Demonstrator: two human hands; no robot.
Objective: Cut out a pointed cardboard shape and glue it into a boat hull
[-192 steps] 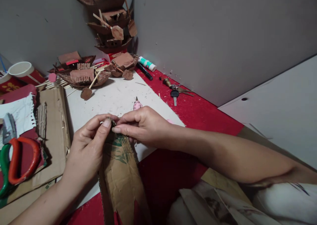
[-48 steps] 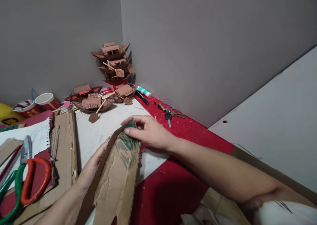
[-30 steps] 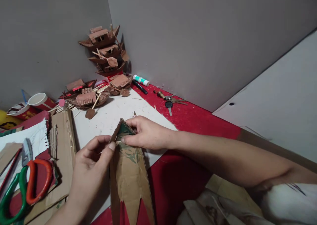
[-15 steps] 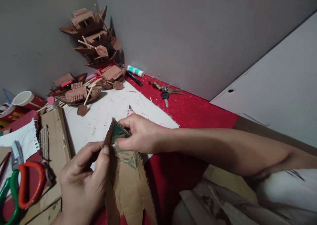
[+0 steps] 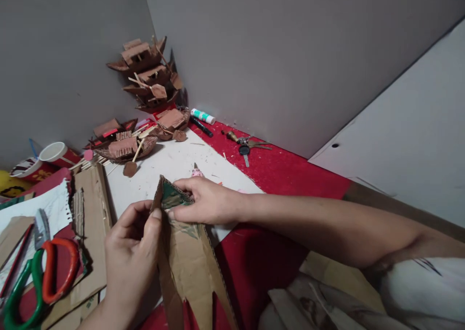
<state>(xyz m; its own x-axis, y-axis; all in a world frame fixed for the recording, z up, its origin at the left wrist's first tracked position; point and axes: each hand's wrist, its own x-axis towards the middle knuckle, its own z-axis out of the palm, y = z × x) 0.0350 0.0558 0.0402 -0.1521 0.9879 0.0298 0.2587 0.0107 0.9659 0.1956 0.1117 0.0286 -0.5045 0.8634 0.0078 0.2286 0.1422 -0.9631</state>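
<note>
A folded piece of brown corrugated cardboard (image 5: 189, 262), shaped like a pointed boat hull, is held up in front of me over the table. Its tip points away from me, and green print shows inside that end. My left hand (image 5: 136, 252) pinches the left side wall near the tip between thumb and fingers. My right hand (image 5: 207, 199) grips the right wall, thumb inside and fingers mostly hidden behind it. Split cardboard strips hang apart at the near end. Just beyond my right hand, a pink-patterned object with a pointed tip (image 5: 196, 171) lies on white paper.
Several brown cardboard model boats (image 5: 132, 148) stand in the back corner. Scissors (image 5: 60, 269) with red and green handles lie at the left on paper and cardboard. Keys (image 5: 245, 150), a black marker (image 5: 201, 126) and a glue stick (image 5: 202, 116) lie along the wall. Paper cups (image 5: 58, 153) stand far left.
The view has shifted, so the background sits lower and farther right. Both hands keep their hold on the cardboard near its tip, and its walls look spread slightly wider.
</note>
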